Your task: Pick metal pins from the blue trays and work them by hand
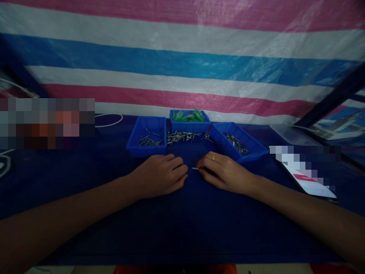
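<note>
My right hand [222, 170] is closed, with a ring on one finger. A short, thin metal pin [195, 168] sticks out from its fingertips, pointing left. Just across from it, my left hand [164, 175] rests low over the blue table [182, 224] with its fingers curled together. Whatever it may hold is hidden. Beyond the hands, a loose pile of metal pins [182, 137] lies on the table. More such pins lie in the left blue bin [146, 152] and the right blue bin [253, 155], too small to tell their exact kind.
A third blue bin [189, 127] at the back holds green, leaf-like pieces [196, 114]. On the right lies a phone or tablet [310, 182] with a lit screen, partly blurred out. A white cable [111, 115] loops at back left. Striped plastic sheeting [182, 64] hangs behind.
</note>
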Demonstrator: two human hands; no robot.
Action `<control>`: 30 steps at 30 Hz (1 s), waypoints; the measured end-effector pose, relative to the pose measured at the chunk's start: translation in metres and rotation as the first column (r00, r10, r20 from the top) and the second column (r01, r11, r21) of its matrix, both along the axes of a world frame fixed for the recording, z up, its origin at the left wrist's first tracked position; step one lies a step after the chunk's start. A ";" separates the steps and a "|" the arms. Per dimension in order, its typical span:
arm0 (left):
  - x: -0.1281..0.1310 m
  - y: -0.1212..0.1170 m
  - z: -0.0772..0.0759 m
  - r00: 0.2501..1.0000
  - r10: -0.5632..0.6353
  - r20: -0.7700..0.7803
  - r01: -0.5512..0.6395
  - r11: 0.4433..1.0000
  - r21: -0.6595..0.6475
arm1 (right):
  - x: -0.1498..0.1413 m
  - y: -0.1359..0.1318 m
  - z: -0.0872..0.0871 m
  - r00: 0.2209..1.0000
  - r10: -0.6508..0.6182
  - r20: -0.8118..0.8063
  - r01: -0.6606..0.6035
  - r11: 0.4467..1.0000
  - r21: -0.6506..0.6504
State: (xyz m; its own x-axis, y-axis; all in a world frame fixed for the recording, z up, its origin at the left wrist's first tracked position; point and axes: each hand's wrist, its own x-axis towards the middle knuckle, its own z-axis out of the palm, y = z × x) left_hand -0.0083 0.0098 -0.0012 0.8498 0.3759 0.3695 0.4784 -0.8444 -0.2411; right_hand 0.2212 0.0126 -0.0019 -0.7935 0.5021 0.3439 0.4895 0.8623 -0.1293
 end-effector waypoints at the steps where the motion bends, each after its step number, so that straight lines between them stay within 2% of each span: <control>1: 0.001 -0.001 0.000 1.000 -0.018 0.010 0.018 1.000 0.022 | 0.000 0.000 0.000 1.000 0.015 -0.001 -0.015 1.000 0.017; 5: 0.003 -0.006 0.002 0.998 -0.057 0.033 0.055 0.996 0.073 | 0.000 -0.003 0.001 0.994 0.111 -0.008 -0.109 0.986 0.128; 9: 0.005 -0.009 0.003 0.996 -0.085 0.027 0.082 0.993 0.086 | 0.001 -0.007 0.002 0.971 0.239 0.024 -0.237 0.938 0.254; 16: 0.005 -0.009 0.002 0.993 -0.121 -0.008 0.121 0.992 0.045 | 0.000 -0.008 0.004 0.951 0.308 -0.011 -0.294 0.917 0.269; 19: 0.004 -0.009 0.003 0.993 -0.121 0.010 0.120 0.992 0.034 | -0.001 -0.009 0.004 0.960 0.279 -0.021 -0.262 0.925 0.273; 25: 0.003 -0.004 0.000 0.996 -0.062 0.063 0.061 0.998 0.015 | -0.002 -0.007 0.004 0.996 0.083 -0.013 -0.079 0.977 0.198; 30: 0.003 -0.001 -0.001 0.996 -0.033 0.077 0.032 0.999 0.006 | -0.002 -0.007 0.002 0.998 0.028 0.050 -0.036 0.988 0.149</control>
